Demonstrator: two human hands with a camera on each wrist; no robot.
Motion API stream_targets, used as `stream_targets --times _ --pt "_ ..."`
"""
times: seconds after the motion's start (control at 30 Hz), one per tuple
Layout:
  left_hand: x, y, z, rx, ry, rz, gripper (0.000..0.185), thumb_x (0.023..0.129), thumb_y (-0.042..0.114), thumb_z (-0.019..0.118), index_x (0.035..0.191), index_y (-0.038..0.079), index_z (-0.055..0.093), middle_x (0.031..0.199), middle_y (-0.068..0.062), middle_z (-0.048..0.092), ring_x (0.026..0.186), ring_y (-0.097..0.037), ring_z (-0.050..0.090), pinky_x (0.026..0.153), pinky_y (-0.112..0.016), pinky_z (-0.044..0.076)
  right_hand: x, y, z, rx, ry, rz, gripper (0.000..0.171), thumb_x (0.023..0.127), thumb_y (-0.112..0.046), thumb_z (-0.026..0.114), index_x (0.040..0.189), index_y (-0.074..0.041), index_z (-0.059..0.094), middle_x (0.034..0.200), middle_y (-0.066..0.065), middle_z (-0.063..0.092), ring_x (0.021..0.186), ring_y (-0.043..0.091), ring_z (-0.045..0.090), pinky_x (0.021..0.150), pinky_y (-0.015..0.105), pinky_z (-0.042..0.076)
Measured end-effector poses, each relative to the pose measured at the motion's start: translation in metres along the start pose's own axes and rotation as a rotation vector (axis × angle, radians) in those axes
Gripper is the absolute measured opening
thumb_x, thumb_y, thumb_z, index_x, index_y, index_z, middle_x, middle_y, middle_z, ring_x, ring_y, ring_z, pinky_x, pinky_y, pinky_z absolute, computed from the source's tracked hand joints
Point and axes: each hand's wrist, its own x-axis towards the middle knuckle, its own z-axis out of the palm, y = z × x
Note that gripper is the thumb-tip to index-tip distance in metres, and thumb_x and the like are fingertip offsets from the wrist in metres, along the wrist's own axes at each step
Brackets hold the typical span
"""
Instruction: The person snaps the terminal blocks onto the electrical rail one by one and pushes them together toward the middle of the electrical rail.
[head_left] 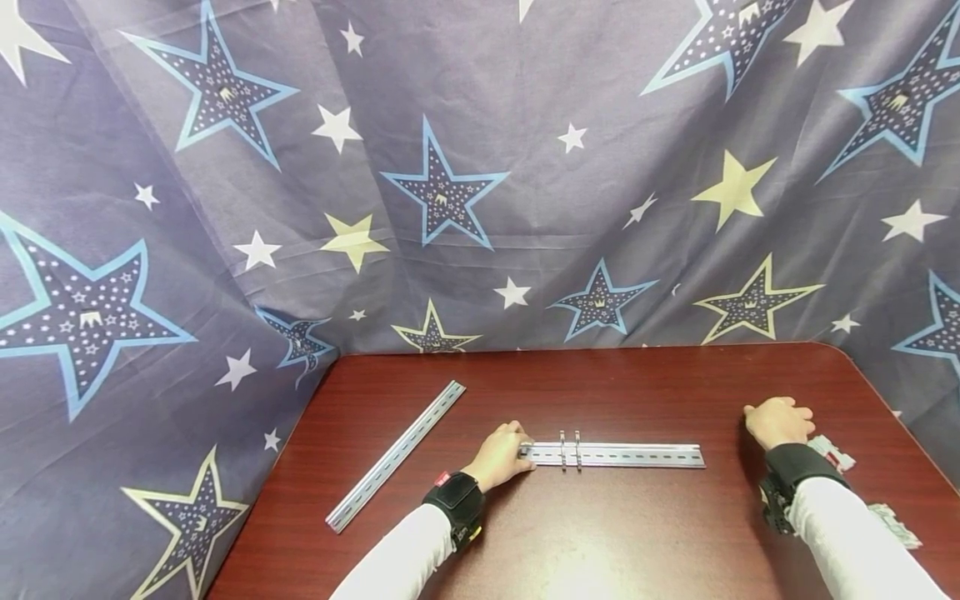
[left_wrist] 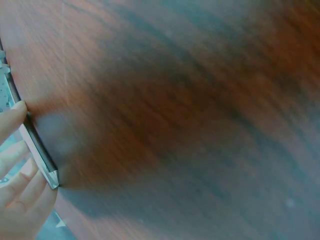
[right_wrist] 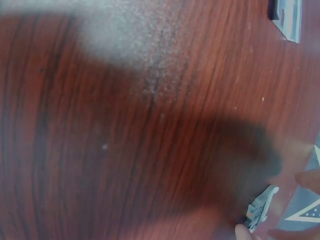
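Note:
A slotted metal rail (head_left: 645, 456) lies across the middle of the table. My left hand (head_left: 501, 457) grips its left end, the thumb along the near edge and the fingers on the far side, as the left wrist view shows. Two small metal clips (head_left: 570, 451) sit side by side across this rail. At the right, my right hand (head_left: 780, 422) is over the table with its fingers apart, beside a small grey part (head_left: 831, 452). A grey part (right_wrist: 258, 210) also shows close to its fingers in the right wrist view; whether they touch it is unclear.
A second slotted metal rail (head_left: 396, 457) lies slanted on the left of the brown table (head_left: 600, 533). More grey parts (head_left: 895, 525) lie near the right edge, partly behind the right sleeve. A star-patterned cloth (head_left: 480, 275) hangs behind the table.

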Motion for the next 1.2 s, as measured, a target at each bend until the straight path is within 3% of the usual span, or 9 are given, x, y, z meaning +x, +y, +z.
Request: stream_targets --times 0.2,0.47,0.87,1.2 --pt "0.0 0.0 -0.001 -0.006 -0.004 -0.003 0.027 0.065 0.025 0.075 0.088 0.012 0.069 0.082 -0.001 0.054 0.077 -0.014 0.05 0.066 -0.024 0.042 0.004 0.002 0.0 0.003 0.001 0.035 0.068 0.087 -0.024 0.042 0.116 0.032 0.018 0.106 0.048 0.023 0.099 0.059 0.03 0.078 0.055 0.036" --pt "-0.001 0.001 -0.002 -0.013 -0.005 -0.004 0.027 0.066 0.025 0.075 0.089 0.012 0.069 0.082 -0.001 0.053 0.077 -0.014 0.049 0.066 -0.024 0.042 0.005 0.005 0.001 -0.003 0.027 0.015 0.064 0.087 -0.024 0.042 0.113 0.032 0.027 0.105 0.047 0.024 0.098 0.058 0.03 0.075 0.054 0.036" --pt "-0.002 0.001 -0.002 -0.017 0.001 0.0 0.027 0.065 0.024 0.075 0.088 0.011 0.069 0.082 -0.002 0.054 0.076 -0.014 0.049 0.066 -0.024 0.042 0.011 0.011 0.007 0.03 0.068 0.045 0.064 0.085 -0.02 0.045 0.12 0.028 0.02 0.109 0.047 0.022 0.101 0.058 0.03 0.079 0.055 0.035" --pt "-0.001 0.0 0.0 -0.029 0.023 0.006 0.029 0.064 0.023 0.076 0.089 0.009 0.069 0.081 -0.002 0.054 0.075 -0.015 0.049 0.066 -0.025 0.042 0.008 0.015 0.006 0.017 0.138 -0.077 0.047 0.082 -0.012 0.043 0.102 0.03 0.039 0.099 0.048 0.033 0.092 0.06 0.036 0.073 0.056 0.036"
